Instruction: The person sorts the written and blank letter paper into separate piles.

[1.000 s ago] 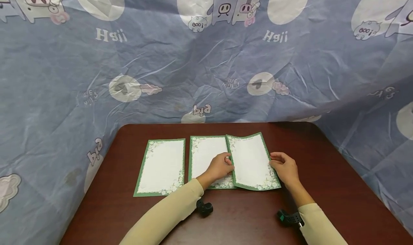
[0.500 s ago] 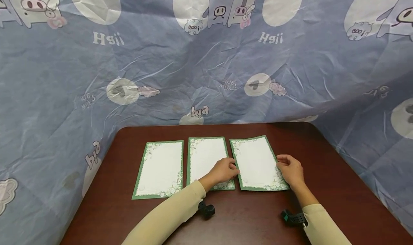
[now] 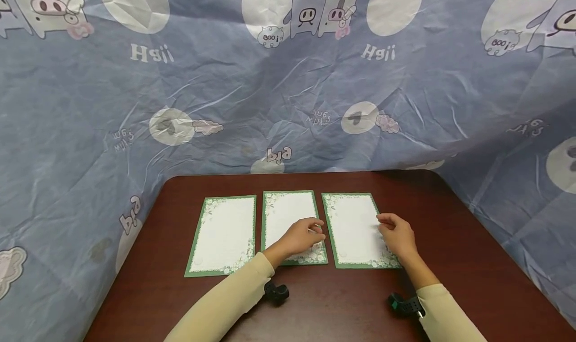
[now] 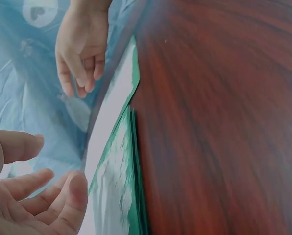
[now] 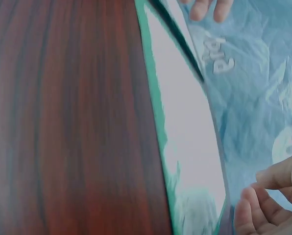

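Note:
Three white sheets of paper with green floral borders lie side by side: a left sheet [image 3: 225,234], a middle sheet [image 3: 288,209] and a right sheet [image 3: 351,227]. In the left wrist view the middle one shows several layers along its edge, like a small stack [image 4: 114,191]. My left hand [image 3: 300,237] hovers over the middle sheet, thumb and fingers apart with nothing between them. Over the right sheet's right edge is my right hand [image 3: 398,235], its fingers loosely bent. The right wrist view shows no paper in those fingers [image 5: 251,210].
The sheets lie on a dark red-brown wooden table [image 3: 333,307] with rounded far corners. A creased blue cloth [image 3: 252,97] with cartoon prints hangs behind it. Each wrist wears a black strap with a small device, the left device [image 3: 276,293] and the right strap [image 3: 405,306].
The right sheet was held by both hands and moved rightward off the middle sheet. It now lies flat, released. Both hands have since shifted slightly left.

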A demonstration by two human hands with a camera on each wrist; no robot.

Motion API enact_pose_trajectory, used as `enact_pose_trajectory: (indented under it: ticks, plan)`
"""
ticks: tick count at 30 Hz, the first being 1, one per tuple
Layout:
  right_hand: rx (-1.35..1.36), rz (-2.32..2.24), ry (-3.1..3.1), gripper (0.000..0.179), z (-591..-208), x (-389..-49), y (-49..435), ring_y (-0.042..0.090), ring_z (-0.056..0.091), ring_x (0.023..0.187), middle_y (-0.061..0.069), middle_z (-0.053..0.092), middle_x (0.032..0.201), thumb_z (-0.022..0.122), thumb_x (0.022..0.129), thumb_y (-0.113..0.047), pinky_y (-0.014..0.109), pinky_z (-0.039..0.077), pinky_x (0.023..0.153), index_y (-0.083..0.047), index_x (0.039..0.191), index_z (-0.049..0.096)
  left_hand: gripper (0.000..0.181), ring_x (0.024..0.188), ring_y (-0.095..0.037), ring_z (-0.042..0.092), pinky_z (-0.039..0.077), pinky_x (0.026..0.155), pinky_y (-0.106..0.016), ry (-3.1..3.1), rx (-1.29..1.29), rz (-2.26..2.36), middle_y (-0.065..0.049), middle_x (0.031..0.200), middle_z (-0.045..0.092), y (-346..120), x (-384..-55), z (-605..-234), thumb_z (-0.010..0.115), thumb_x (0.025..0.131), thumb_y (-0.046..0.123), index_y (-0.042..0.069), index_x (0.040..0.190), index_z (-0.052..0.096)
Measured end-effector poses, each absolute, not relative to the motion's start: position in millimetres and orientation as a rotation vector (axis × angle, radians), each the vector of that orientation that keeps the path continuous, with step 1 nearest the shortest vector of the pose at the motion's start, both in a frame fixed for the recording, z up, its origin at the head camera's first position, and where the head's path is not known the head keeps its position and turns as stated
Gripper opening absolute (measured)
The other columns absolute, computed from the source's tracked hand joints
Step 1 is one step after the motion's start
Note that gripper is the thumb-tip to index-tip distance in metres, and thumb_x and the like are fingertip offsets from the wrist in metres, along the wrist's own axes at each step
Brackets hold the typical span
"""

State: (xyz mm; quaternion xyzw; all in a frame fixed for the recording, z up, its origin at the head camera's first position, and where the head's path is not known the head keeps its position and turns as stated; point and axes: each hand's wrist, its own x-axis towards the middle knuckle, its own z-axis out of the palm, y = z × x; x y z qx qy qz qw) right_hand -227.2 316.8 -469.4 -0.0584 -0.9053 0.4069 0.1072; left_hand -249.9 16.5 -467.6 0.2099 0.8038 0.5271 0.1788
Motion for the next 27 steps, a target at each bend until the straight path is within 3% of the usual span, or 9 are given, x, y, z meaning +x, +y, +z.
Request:
enact_pose_trajectory:
  ticks: [7, 12, 20, 24, 27]
  plan:
    - [-0.053, 1.23, -2.692, 0.026, -466.7, -236.1, 281.7, 0.039, 0.067, 0.108, 0.021, 0.068, 0.122, 0.063, 0.098, -0.005, 0.029, 0.053, 0.074, 0.001, 0.123, 0.068, 0.044, 0.098, -0.025, 0.067, 0.056, 0.077, -0.037, 2.322, 0.502, 1.584, -0.01, 0.119, 0.066, -16.7, -252.4, -464.9, 0.065, 0.102, 0.02, 0.001, 0.141, 0.057]
    - [0.017, 1.28, -2.712, 0.026, -468.3, -241.5, 258.1, 0.037, 0.067, 0.107, 0.021, 0.069, 0.118, 0.063, 0.099, -0.008, 0.031, 0.053, 0.074, 0.003, 0.123, 0.067, 0.047, 0.113, -0.028, 0.064, 0.056, 0.083, -0.041, 2.407, 0.454, 1.568, -0.012, 0.126, 0.064, -40.6, -251.3, -463.1, 0.065, 0.101, 0.023, 0.002, 0.142, 0.056]
    - [0.131, 1.338, -2.773, 0.032, -470.3, -247.3, 223.9, 0.038, 0.062, 0.115, 0.019, 0.067, 0.124, 0.061, 0.102, -0.016, 0.048, 0.054, 0.089, 0.001, 0.129, 0.064, 0.057, 0.138, -0.042, 0.044, 0.045, 0.102, -0.058, 2.558, 0.278, 1.529, -0.022, 0.149, 0.047, -73.3, -252.1, -464.6, 0.065, 0.101, 0.027, 0.002, 0.149, 0.048]
    - [0.21, 1.367, -2.812, 0.035, -472.1, -247.6, 210.9, 0.04, 0.059, 0.121, 0.019, 0.064, 0.129, 0.061, 0.103, -0.018, 0.052, 0.052, 0.093, 0.0, 0.133, 0.062, 0.063, 0.142, -0.044, 0.037, 0.041, 0.106, -0.06, 2.531, 0.197, 1.54, -0.024, 0.156, 0.038, -83.8, -250.1, -468.5, 0.062, 0.103, 0.026, -0.002, 0.154, 0.039]
    - [0.215, 1.379, -2.83, 0.035, -472.4, -246.6, 204.3, 0.038, 0.062, 0.116, 0.018, 0.065, 0.128, 0.062, 0.103, -0.02, 0.05, 0.053, 0.091, -0.001, 0.132, 0.063, 0.064, 0.142, -0.044, 0.037, 0.04, 0.108, -0.059, 2.514, 0.211, 1.514, -0.026, 0.156, 0.036, -86.8, -249.0, -471.5, 0.058, 0.105, 0.027, -0.005, 0.155, 0.034]
